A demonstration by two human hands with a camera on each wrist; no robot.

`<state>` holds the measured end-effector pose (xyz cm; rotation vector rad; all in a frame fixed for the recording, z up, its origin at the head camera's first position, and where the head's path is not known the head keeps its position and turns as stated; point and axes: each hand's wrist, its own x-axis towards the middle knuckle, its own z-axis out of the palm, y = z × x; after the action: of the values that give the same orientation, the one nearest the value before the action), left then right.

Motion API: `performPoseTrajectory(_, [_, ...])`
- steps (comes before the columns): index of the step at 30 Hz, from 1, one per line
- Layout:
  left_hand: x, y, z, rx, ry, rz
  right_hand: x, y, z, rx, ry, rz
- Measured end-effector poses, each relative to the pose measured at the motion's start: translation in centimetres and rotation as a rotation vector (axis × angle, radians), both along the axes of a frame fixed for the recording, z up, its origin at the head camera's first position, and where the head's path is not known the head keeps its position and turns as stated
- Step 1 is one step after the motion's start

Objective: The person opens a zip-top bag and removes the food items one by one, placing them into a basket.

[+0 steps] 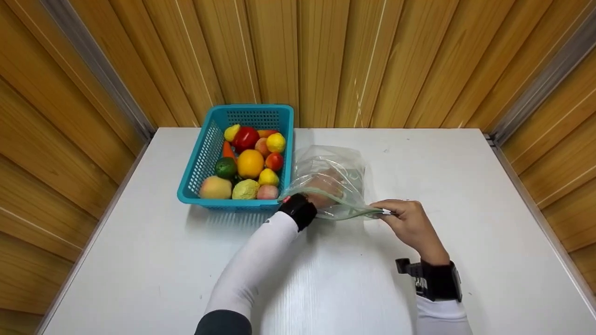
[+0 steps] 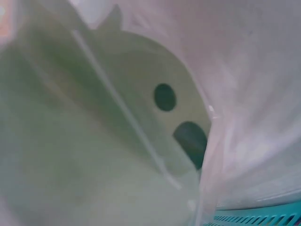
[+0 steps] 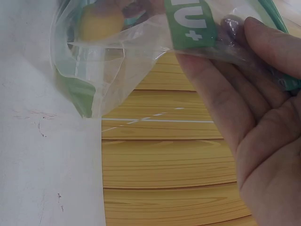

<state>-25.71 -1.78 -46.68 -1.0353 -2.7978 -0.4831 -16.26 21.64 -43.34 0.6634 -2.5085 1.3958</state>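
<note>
A clear plastic zip bag (image 1: 333, 160) with a green-edged mouth lies beside the fruit basket. Through its mouth reaches my left hand (image 1: 326, 184), blurred by the plastic, so I cannot tell whether its fingers hold anything. My right hand (image 1: 405, 221) pinches the right end of the bag's mouth, near a small white piece. In the right wrist view, the thumb (image 3: 277, 44) lies over the bag's edge, with the fingers behind it. A green printed panel (image 3: 192, 23) with white lettering shows on the bag there. Green print with dark spots (image 2: 141, 84) fills much of the left wrist view.
A teal basket (image 1: 186, 179) stands left of the bag, close against it. It holds several fruits and vegetables, among them an orange (image 1: 250, 164), a red pepper (image 1: 245, 139) and an avocado (image 1: 226, 168). Wood-patterned walls (image 1: 321, 60) enclose the white table (image 1: 139, 260).
</note>
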Motion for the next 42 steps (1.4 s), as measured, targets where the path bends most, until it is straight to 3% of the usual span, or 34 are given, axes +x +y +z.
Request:
performPoseTrajectory(3, [0.9,0.7,1.7,-0.033,-0.108,0.107,0.0,0.0,0.0,-0.016,0.009,0.01])
performPoseTrajectory(6, [1.1,1.0,2.4,-0.107,-0.173,0.162,0.0,0.0,0.0,-0.038,0.016,0.025])
performPoseTrajectory(9, [1.4,0.9,2.9,-0.213,-0.151,0.139,-0.1,0.0,-0.1,-0.053,0.022,0.036])
performPoseTrajectory(11, [1.7,0.6,3.1,-0.258,-0.098,0.1,-0.1,0.0,-0.1,-0.054,0.022,0.04])
performPoseTrajectory(14, [2.2,-0.1,3.1,-0.22,-0.055,0.059,0.0,0.0,-0.1,-0.052,0.015,0.041])
performPoseTrajectory(18, [3.0,-1.2,3.2,-0.051,-0.079,0.062,0.0,-0.1,0.0,-0.049,-0.001,0.037])
performPoseTrajectory(23, [4.5,-2.5,3.3,0.096,-0.067,0.021,0.0,0.0,0.1,-0.04,-0.003,0.039])
performPoseTrajectory(28, [6.0,-3.0,3.7,0.069,-0.011,0.053,0.0,0.0,0.1,-0.028,0.009,0.036])
performPoseTrajectory(33, [7.2,-3.3,4.5,0.041,-0.034,0.085,0.0,-0.1,0.1,-0.03,0.011,0.039])
performPoseTrajectory(42, [9.2,-4.2,5.4,-0.027,0.142,0.027,0.0,-0.1,0.0,-0.039,0.031,0.048])
